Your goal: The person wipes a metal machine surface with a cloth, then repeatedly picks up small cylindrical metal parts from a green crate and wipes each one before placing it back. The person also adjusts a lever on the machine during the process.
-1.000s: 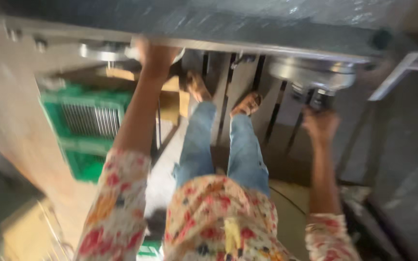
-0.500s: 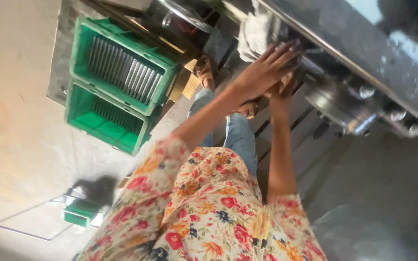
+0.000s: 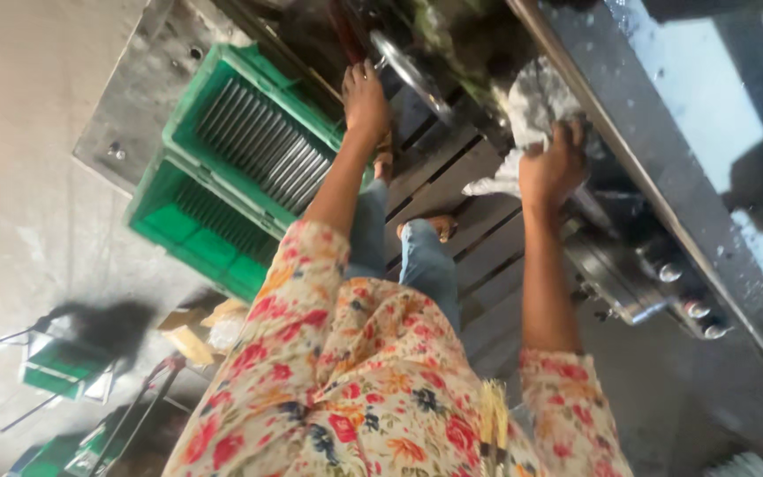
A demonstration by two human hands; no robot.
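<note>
Change: your hands, together before, now apart.
Right hand (image 3: 551, 168): fist closed on white rag (image 3: 527, 110), bunched above your knuckles.
Left hand (image 3: 365, 99): grip unclear, beside round metal handwheel (image 3: 412, 75).

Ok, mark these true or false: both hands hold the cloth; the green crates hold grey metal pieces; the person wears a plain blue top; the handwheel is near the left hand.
1. Both hands hold the crumpled white cloth. False: only the right hand grips it.
2. The green plastic crates hold rows of grey metal pieces. True.
3. The person wears a plain blue top. False: it is floral, red on cream.
4. The left hand is beside the round metal handwheel. True.
</note>
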